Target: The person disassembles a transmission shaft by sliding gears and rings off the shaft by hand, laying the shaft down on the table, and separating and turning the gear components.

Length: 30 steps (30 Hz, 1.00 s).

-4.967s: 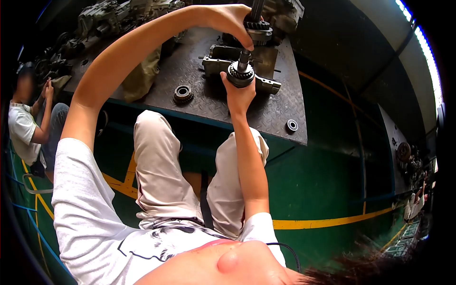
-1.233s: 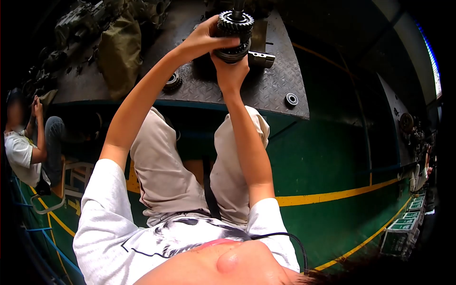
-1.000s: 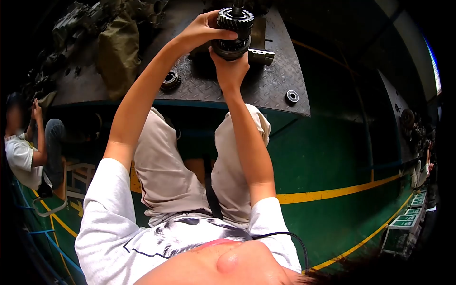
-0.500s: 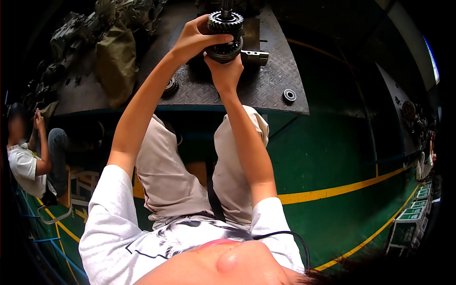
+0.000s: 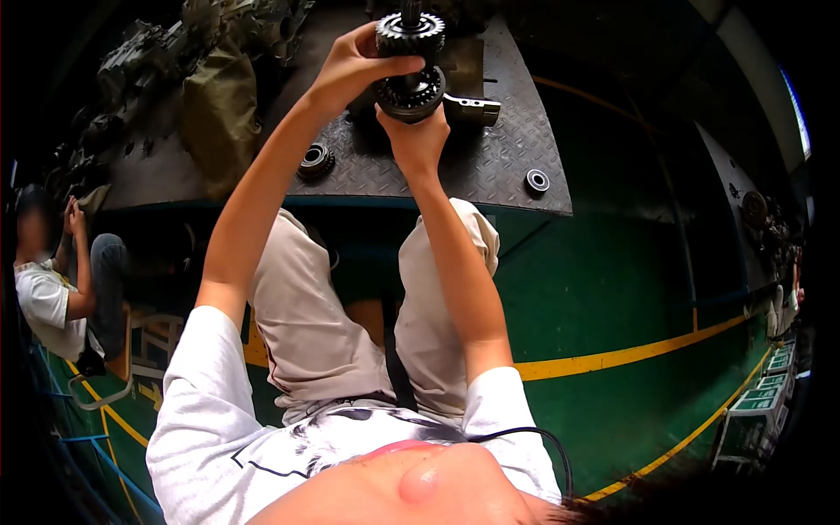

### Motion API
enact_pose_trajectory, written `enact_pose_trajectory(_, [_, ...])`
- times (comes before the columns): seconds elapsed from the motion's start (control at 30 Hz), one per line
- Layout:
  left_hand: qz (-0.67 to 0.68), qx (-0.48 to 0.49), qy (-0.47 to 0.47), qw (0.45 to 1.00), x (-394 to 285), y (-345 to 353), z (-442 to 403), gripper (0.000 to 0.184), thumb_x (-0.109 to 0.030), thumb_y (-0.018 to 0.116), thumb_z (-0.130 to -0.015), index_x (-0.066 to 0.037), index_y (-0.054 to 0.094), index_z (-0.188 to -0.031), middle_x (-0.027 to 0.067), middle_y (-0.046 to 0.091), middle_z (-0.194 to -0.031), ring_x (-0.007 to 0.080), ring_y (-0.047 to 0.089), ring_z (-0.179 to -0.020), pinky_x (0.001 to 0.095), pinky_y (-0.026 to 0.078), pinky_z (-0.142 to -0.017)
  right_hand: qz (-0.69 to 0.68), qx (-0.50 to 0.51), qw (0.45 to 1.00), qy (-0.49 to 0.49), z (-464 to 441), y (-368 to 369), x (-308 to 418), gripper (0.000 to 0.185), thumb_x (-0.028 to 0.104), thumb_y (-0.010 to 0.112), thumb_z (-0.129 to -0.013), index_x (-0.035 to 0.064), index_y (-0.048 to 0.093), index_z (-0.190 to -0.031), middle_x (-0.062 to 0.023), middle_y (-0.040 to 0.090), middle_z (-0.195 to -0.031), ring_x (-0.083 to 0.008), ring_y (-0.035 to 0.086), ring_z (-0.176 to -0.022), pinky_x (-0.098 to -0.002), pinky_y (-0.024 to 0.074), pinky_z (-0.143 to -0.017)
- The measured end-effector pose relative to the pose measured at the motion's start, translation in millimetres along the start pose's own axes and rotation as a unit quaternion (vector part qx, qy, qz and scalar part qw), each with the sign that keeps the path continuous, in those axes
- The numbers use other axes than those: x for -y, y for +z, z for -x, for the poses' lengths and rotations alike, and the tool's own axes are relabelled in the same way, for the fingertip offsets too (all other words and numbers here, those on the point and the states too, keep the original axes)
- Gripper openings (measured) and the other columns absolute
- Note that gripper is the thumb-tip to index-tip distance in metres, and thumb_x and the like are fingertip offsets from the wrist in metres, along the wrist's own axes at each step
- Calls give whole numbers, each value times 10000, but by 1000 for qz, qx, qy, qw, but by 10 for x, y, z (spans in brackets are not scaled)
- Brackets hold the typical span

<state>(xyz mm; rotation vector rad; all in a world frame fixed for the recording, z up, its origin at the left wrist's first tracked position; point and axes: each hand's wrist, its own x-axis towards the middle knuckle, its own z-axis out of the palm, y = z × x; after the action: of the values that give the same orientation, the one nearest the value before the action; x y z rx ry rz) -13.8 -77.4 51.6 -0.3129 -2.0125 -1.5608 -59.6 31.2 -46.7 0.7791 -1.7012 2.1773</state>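
I look down on a green floor marked with yellow lines. Ahead of the knees stands the bench, topped with patterned metal. At far left a person sits with hands raised. An olive cloth lies on the bench's left part, a casing farther right, partly hidden. In front of that casing I hold the gear shaft off the bench, its rod reaching the top of view. My left grip is curled round the upper gear, thumb across its near side; my right grip is wrapped under the lower gear, fingers mostly hidden. A loose gear and a smaller bearing rest near the front edge, well apart.
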Motion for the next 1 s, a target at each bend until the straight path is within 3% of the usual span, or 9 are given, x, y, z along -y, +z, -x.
enact_pose_trajectory(0.27, [36,-6,-25,999,186,50,69,563,-194,876,-737,-32,613,-1208,42,696,-1080,130,655,-1008,293,515,-934,13,11,1000,21,-19,-10,25,573,158,879,-657,-24,607,-1127,-122,730,-1002,-216,718,-938,-313,550,-852])
enact_pose_trajectory(0.33, [35,1,-23,999,222,46,42,595,-215,883,-729,-33,601,-1221,51,692,-1093,142,655,-1020,302,516,-945,16,11,999,31,-26,-10,20,638,85,872,-618,-35,581,-1172,-174,722,-1040,-284,715,-975,-339,552,-873])
enact_pose_trajectory(0.5, [-22,38,-5,999,181,25,-5,702,-291,909,-687,-37,573,-1249,80,680,-1117,181,651,-1056,322,523,-950,23,2,999,29,8,-20,32,591,136,876,-646,-26,601,-1144,-154,726,-1020,-251,716,-951,-326,550,-858])
enact_pose_trajectory(0.6, [-106,61,17,992,230,28,-34,722,-316,913,-669,-43,579,-1248,82,682,-1108,181,652,-1052,319,525,-945,18,-3,1000,9,0,-36,11,550,191,882,-675,-32,622,-1104,-139,731,-991,-219,719,-913,-311,546,-837])
enact_pose_trajectory(0.7, [-80,41,19,996,209,104,-30,713,-324,914,-645,-45,601,-1221,77,694,-1070,176,668,-1003,314,538,-913,28,1,999,22,-11,-50,-5,547,188,879,-676,-36,622,-1104,-136,731,-992,-215,716,-916,-309,542,-839])
enact_pose_trajectory(0.77, [-68,30,14,997,201,131,-43,704,-321,913,-640,-44,608,-1210,74,699,-1054,174,673,-981,312,544,-899,27,8,999,38,-21,-62,-15,647,99,872,-626,-8,580,-1193,-165,722,-1045,-283,715,-969,-342,559,-857])
enact_pose_trajectory(1.0, [-82,25,24,996,170,161,-49,661,-299,913,-630,-46,627,-1170,68,707,-1033,165,681,-938,305,553,-870,35,8,999,36,-21,-88,-27,645,118,868,-636,-16,575,-1195,-175,719,-1045,-291,715,-972,-347,562,-849])
